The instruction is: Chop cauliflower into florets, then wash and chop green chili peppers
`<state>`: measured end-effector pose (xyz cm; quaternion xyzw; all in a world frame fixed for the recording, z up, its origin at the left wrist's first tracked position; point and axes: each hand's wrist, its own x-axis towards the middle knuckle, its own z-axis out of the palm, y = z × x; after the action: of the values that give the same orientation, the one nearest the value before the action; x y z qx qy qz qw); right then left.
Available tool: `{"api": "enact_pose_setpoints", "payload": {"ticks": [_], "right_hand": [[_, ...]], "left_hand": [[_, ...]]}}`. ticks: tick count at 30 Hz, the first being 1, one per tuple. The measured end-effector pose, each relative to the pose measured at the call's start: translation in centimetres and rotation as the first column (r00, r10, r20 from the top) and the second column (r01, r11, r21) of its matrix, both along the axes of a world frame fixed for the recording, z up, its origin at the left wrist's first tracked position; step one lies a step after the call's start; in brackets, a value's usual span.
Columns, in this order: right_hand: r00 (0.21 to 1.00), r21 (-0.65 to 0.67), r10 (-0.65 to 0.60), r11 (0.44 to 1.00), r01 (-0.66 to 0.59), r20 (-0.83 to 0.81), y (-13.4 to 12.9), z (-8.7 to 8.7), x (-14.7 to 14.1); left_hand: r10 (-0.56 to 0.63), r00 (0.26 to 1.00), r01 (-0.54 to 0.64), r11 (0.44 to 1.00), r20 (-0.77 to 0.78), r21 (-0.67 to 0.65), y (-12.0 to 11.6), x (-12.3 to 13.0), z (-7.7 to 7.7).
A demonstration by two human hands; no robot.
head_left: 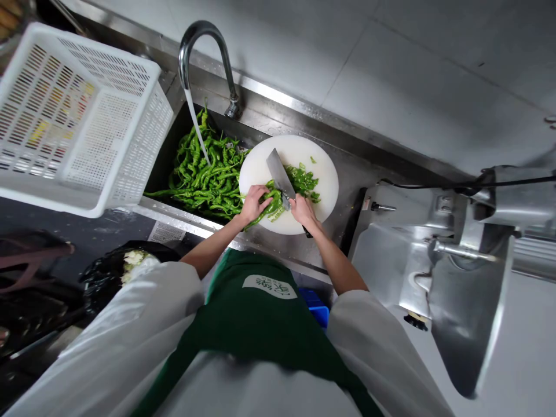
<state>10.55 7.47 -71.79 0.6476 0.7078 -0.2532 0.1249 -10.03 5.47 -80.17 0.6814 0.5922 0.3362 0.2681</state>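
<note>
A round white cutting board (290, 149) lies over the right end of the sink. My right hand (304, 211) is closed around the handle of a cleaver (278, 169), whose broad blade points away to the upper left. On the board's left side my left hand (255, 204) grips several long green peppers (273, 200) against the blade. Chopped green pepper (303, 180) lies in a pile to the right of the blade. Many whole green peppers (197, 174) fill the sink beside the board, under running water.
The curved faucet (204, 26) pours water into the sink (249, 131). A white plastic basket (130, 133) stands left of it. At right is a metal slicing machine (469, 278). A black bag with scraps (104, 272) and a blue container (319, 315) sit below the counter.
</note>
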Motion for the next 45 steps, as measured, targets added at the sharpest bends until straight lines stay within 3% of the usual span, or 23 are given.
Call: {"api": "enact_pose_setpoints", "payload": {"ticks": [4,7,10,13,23,27,30,32,38,42,45], "right_hand": [[0.999,0.071,-0.019,0.997,0.015,0.044,-2.2,2.4,0.1],[0.997,0.067,0.001,0.998,-0.007,0.081,-4.8,3.8,0.0],[0.993,0.013,0.039,0.999,-0.040,0.112,-7.0,3.9,-0.5],[0.991,-0.034,0.045,0.999,-0.041,0.130,-8.0,2.9,-1.1],[0.995,-0.061,0.033,0.998,-0.027,0.091,-6.5,-1.5,-3.1],[0.997,-0.050,0.022,0.999,-0.019,0.071,-6.2,-1.5,-2.9],[0.998,-0.057,0.024,0.998,-0.021,0.049,-5.8,-1.2,-3.0],[0.999,-0.053,0.025,0.998,-0.023,0.039,-5.3,-1.2,-3.2],[1.000,-0.054,0.003,0.999,-0.002,0.007,-3.2,-1.0,-0.9],[1.000,-0.031,0.000,1.000,0.001,0.031,-3.4,-0.1,1.4],[0.998,0.022,-0.021,1.000,0.020,0.061,-5.0,0.7,1.0]], "left_hand": [[0.153,0.988,-0.153,0.988,-0.010,0.023,-1.0,0.8,-1.6],[0.185,0.982,-0.186,0.982,0.023,0.029,-0.9,1.3,-1.9],[0.221,0.975,-0.222,0.974,0.036,0.041,-1.1,1.7,-1.7],[0.210,0.978,-0.210,0.978,-0.007,0.021,-1.3,2.0,-1.6],[0.093,0.995,-0.094,0.995,-0.037,-0.022,-0.2,1.5,-1.7],[-0.051,0.980,0.039,0.997,-0.194,-0.067,-1.2,0.9,-0.7],[-0.220,0.922,0.176,0.971,-0.319,-0.161,-2.3,0.4,-0.2],[-0.265,0.891,0.207,0.960,-0.367,-0.190,-2.6,0.2,-0.4],[-0.254,0.865,0.209,0.966,-0.433,-0.150,-2.3,0.3,-1.7],[-0.229,0.887,0.212,0.973,-0.401,-0.088,-2.6,0.7,-1.3],[-0.077,0.930,0.079,0.997,-0.358,-0.009,-3.3,0.4,-0.6]]}}
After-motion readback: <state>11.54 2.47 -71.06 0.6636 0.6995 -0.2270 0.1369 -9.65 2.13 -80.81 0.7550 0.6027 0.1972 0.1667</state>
